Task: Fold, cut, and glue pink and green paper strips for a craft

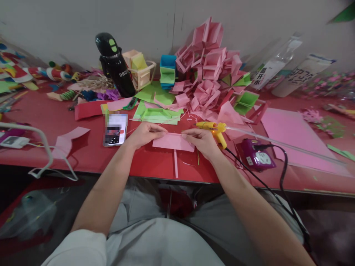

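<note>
A small pink paper sheet (pixel 173 142) lies between my hands near the table's front edge, its far edge looking folded. My left hand (pixel 146 133) pinches its far left corner between thumb and fingers. At the far right corner, my right hand (pixel 202 139) pinches the same sheet. A narrow pink paper strip (pixel 175 164) sticks out from under the sheet toward me. Just beyond my right hand rests a yellow glue gun (pixel 212 127) with a long clear glue stick (pixel 277 142) running out of its back. Green paper pieces (pixel 159 113) lie beyond the sheet.
A phone (pixel 115 129) lies left of my left hand. Folded pink paper shapes (pixel 208 62) pile against the wall beside a black bottle (pixel 118 68). A purple power adapter (pixel 257 155) with a black cord sits at right, near large pink paper (pixel 296 136). Two bottles stand behind.
</note>
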The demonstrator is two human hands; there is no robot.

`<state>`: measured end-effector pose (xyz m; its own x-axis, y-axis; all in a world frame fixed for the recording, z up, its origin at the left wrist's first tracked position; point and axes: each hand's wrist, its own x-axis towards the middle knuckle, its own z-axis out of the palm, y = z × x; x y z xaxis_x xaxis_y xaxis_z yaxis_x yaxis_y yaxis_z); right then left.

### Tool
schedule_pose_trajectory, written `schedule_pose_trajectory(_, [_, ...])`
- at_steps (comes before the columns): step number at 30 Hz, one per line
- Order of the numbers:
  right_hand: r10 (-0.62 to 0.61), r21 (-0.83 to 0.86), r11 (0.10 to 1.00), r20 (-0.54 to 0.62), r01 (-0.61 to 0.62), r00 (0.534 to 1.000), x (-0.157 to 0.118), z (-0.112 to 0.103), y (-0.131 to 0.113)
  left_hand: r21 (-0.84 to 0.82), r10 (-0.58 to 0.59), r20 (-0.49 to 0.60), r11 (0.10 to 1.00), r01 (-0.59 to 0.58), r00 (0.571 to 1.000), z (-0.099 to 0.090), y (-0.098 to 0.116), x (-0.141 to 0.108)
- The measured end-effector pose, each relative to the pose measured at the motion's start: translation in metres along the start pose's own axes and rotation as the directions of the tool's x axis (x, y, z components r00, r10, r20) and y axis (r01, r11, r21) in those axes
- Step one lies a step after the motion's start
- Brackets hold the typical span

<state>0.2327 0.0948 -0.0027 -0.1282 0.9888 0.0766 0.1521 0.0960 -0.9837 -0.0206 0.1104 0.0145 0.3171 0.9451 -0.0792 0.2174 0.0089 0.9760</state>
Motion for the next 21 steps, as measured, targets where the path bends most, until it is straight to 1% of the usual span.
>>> schedule_pose_trajectory(4, [-0.001, 0.034, 0.999, -0.013, 0.002, 1.0, -0.001, 0.001, -0.002, -0.047, 0.004, -0.02, 0.999, -0.005, 1.0, 0.0, 0.001, 0.0])
schedule_pose_trajectory(10, [0.02, 0.041, 0.999, -0.039, -0.019, 0.999, -0.005, 0.002, -0.003, -0.051, 0.021, -0.021, 0.998, -0.022, 1.0, 0.0, 0.003, -0.005])
schedule_pose_trajectory(13, [0.013, 0.053, 0.999, -0.049, -0.011, 0.999, -0.005, 0.003, -0.002, -0.045, 0.032, -0.039, 0.998, -0.034, 0.999, 0.004, 0.003, -0.006])
schedule_pose_trajectory(16, [0.001, 0.064, 0.998, -0.057, 0.003, 0.998, -0.004, 0.004, -0.001, -0.025, 0.042, -0.034, 0.999, -0.043, 0.999, 0.011, 0.001, -0.006])
schedule_pose_trajectory(19, [-0.003, 0.075, 0.997, -0.028, 0.005, 1.0, -0.004, 0.006, -0.002, -0.01, 0.064, -0.013, 0.998, -0.064, 0.998, 0.016, 0.0, -0.004])
schedule_pose_trajectory(21, [-0.014, 0.076, 0.997, 0.002, 0.014, 1.0, -0.005, 0.008, -0.004, 0.008, 0.077, -0.018, 0.997, -0.077, 0.997, 0.019, 0.001, -0.003])
